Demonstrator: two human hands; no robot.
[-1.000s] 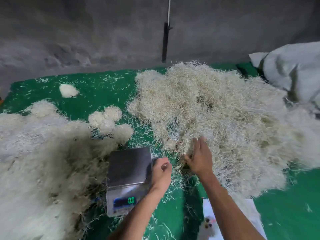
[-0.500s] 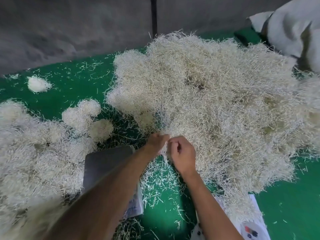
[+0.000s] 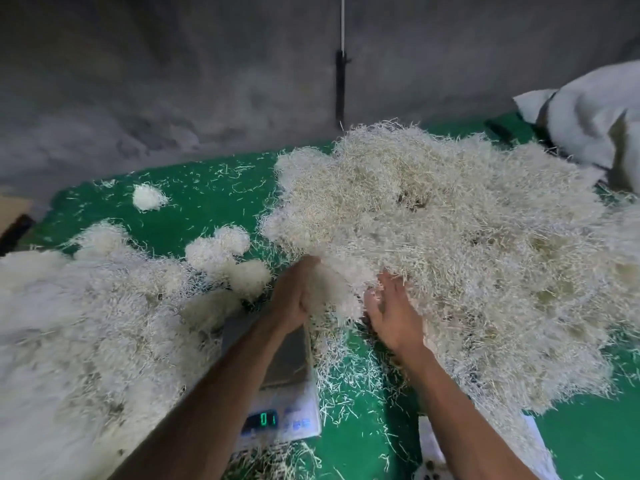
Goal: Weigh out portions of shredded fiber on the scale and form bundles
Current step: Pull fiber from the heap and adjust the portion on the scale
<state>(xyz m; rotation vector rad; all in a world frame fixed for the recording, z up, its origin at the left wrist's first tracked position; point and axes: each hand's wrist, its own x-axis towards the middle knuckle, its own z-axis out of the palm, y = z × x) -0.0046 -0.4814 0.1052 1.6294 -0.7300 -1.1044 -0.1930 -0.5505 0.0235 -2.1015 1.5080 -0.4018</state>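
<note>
A clump of shredded fiber (image 3: 332,289) sat between the two hands at the near edge of the big loose pile (image 3: 450,244), which covered the right half of the green bench (image 3: 207,195). The left hand (image 3: 292,299) cupped the clump from its left side, fingers curled around the strands; the right hand (image 3: 393,315) pressed in from the right with fingers spread and partly buried in fiber — so both hands were gathering the same clump, not clenched tight. Just below the left hand lay the digital scale (image 3: 280,393), its grey platter bare where the forearm did not cover it, its green display lit; the digits were too blurred to read surely. Loose strands littered the bench between the scale and the big pile. Left of the scale, a second broad mass of fiber (image 3: 86,341) spread to the frame's edge, with several rounded bundles (image 3: 221,251) resting at its far side — and one small bundle (image 3: 149,197) lying apart, farther back. A white sack (image 3: 588,119) sat at the far right corner against the grey wall (image 3: 173,81). A white sheet of paper (image 3: 429,441) showed under the right forearm.
</note>
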